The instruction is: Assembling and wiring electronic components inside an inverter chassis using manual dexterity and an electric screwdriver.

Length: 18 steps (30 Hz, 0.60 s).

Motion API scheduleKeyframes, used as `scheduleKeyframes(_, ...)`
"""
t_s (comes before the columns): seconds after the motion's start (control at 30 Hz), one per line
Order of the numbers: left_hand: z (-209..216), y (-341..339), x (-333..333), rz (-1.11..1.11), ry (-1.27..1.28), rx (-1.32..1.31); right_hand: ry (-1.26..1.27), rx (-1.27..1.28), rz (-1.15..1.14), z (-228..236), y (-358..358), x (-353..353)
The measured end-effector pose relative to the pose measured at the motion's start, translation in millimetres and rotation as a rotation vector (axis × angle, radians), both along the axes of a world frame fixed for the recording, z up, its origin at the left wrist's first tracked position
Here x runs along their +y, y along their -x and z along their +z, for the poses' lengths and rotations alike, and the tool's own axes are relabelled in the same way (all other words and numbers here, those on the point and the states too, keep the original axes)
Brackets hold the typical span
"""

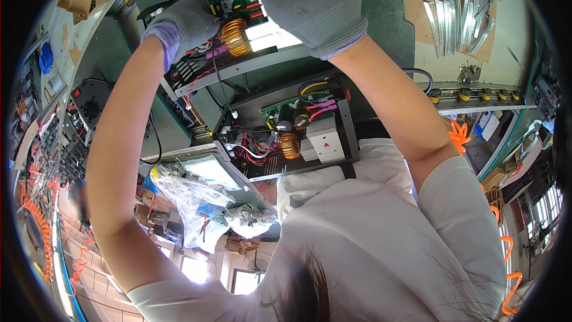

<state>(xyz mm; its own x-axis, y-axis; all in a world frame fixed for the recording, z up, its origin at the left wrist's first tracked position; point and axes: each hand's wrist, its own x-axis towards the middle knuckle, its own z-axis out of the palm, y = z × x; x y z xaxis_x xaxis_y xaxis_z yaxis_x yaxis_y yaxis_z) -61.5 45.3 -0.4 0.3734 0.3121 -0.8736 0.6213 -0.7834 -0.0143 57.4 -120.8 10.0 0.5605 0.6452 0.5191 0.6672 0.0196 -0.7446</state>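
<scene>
Both my hands wear grey knit gloves over an open black electronics chassis [250, 67] at the top of the head view. Inside it are a green circuit board [215, 6], a copper-wound coil [236, 37] and a bright metal heat sink [268, 34]. My left hand [189, 24] reaches in at the chassis's left side, near the wires and the coil; its fingers are mostly hidden. Above the heat sink, my right hand [316, 3] is closed with curled fingers. Something small and dark shows at its fingers, too little to name.
Nearer me sits a second open chassis [262, 176] with a coil, wires and white heat sink. Metal strips [459, 21] lie on cardboard at right. A black fan unit [90, 104] is at left. Clear plastic bags [193, 203] hang below; orange coiled hoses [459, 137] at right.
</scene>
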Motion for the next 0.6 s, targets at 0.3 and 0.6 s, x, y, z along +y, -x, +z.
scheduleKeyframes(0.3, 1.0, 5.6, -5.5, -0.060, -0.129, 0.015, -0.040, 0.119, 0.013, 4.4, -0.2, -5.9)
scheduleKeyframes(0.6, 9.4, 1.2, -10.7, -0.064, -0.224, 0.000, -0.080, 0.012, 0.046, 3.8, 2.5, 0.5)
